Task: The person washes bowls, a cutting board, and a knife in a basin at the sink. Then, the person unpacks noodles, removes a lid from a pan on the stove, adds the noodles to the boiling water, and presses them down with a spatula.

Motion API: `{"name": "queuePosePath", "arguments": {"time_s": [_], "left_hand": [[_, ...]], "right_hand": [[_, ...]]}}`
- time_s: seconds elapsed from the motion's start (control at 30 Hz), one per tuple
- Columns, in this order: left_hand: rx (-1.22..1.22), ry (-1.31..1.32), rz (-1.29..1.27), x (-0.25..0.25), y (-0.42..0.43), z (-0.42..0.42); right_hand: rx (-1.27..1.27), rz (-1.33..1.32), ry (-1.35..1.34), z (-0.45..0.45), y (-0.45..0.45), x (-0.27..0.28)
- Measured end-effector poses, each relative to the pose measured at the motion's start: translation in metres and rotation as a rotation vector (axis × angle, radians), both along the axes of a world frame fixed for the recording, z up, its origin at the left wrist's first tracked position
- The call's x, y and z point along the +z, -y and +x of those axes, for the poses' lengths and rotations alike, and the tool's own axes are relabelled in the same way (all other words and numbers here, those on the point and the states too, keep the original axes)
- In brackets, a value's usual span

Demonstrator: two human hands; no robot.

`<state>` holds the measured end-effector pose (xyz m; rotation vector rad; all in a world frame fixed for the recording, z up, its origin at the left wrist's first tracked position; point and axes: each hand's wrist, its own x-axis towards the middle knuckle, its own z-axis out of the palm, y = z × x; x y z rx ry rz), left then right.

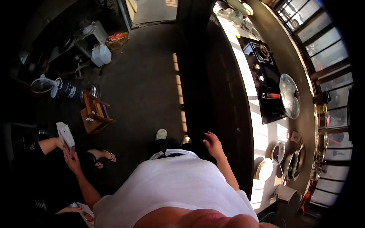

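My left hand [73, 163] reaches out to the left, its fingers on the lower edge of a white box [66, 135]. Another person's hand [59, 143], coming from a dark sleeve, also holds this box at its side. My right hand [213, 144] hangs in the air beside the dark counter front, fingers apart and holding nothing. Nearest to it is the white-tiled counter [249, 85]. At the lower left another hand [71, 209] of the person in black is near a box with a printed picture [88, 217].
A wooden chair [95, 114] stands on the dark floor, near a water bottle [68, 90] and a white jug [101, 55]. A lidded pan [289, 96] sits on the black gas stove [266, 81]. A ladle [280, 167] and a round white lid or plate [264, 169] lie on the counter.
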<state>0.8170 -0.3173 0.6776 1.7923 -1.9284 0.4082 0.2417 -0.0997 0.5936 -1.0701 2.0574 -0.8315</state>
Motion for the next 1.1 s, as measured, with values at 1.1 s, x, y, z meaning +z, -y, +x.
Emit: {"name": "queuePosePath", "arguments": {"time_s": [1.1], "left_hand": [[-0.818,-0.134,0.136,0.138,0.071,-0.217]], "right_hand": [[0.590,-0.456,1.355,0.169,0.289,0.139]]}}
